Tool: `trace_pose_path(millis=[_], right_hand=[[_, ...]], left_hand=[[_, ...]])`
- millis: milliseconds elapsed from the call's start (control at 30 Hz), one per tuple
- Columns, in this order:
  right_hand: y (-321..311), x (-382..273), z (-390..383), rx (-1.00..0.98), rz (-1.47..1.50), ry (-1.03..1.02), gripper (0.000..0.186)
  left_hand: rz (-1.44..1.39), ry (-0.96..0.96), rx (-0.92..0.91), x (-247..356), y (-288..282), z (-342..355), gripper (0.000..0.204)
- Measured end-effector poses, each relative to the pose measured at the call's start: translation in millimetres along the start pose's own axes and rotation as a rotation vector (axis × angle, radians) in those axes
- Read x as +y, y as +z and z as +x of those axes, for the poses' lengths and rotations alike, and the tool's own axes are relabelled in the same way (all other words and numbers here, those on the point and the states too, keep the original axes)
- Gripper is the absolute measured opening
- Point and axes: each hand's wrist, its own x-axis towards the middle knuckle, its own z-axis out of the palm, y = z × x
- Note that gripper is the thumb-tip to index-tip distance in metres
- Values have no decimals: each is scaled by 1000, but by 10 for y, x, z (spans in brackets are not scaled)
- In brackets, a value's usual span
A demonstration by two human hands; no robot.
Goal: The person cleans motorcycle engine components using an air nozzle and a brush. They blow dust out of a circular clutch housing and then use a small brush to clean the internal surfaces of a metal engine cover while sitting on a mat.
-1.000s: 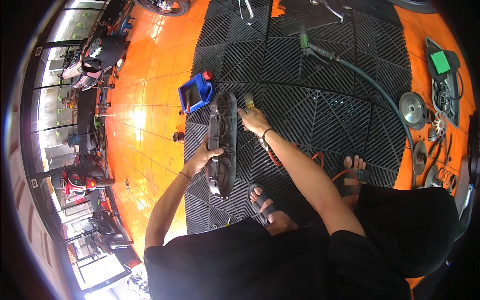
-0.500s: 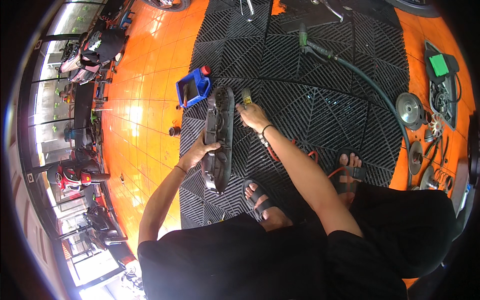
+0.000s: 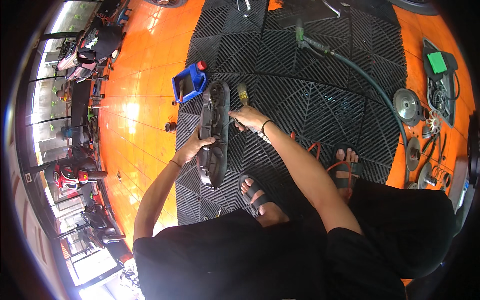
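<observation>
My left hand [image 3: 191, 149] grips a long dark cover with rounded ends, like a scooter engine's side cover [image 3: 216, 167], at the middle of its left edge. The thumb lies over the ribbed, hollow face, and the cover is held lengthwise above the mat. Close to the cover's right edge, my right hand [image 3: 251, 118] is closed around the handle of a paintbrush [image 3: 243, 94]. Its pale bristles point away from me, apart from the cover. A blue cut-open jug [image 3: 202, 81] with a red cap stands just beyond the cover on the left, with a stick-like handle resting in it.
Black ribbed matting [image 3: 300, 110] lies over the orange tiled floor. A green hose [image 3: 370, 75] with an air gun curves across it. Gears, discs and a metal pulley [image 3: 407, 106] lie at the right. A small dark cylinder [image 3: 170, 127] sits at left; motorcycles [image 3: 72, 172] stand farther left.
The cover has turned slightly in my left hand, showing more of its hollow face. My right hand still holds the brush beside it. The whole view has shifted a little.
</observation>
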Motion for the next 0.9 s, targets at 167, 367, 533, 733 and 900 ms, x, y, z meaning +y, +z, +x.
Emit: trace_pose_path(millis=[167, 367, 533, 733, 900], right_hand=[[50, -111, -96, 72, -37, 37, 65], [-41, -110, -133, -81, -91, 7, 64], [-35, -14, -81, -43, 40, 16, 69], [-125, 75, -52, -18, 0, -31, 70], [42, -100, -139, -200, 116, -131, 74]], left_hand=[[-34, -13, -16, -12, -24, -40, 99], [-4, -23, -31, 32, 6, 25, 99], [-28, -3, -80, -18, -34, 58, 101], [7, 23, -43, -28, -51, 146, 100], [-19, 11, -34, -60, -161, -127, 99]])
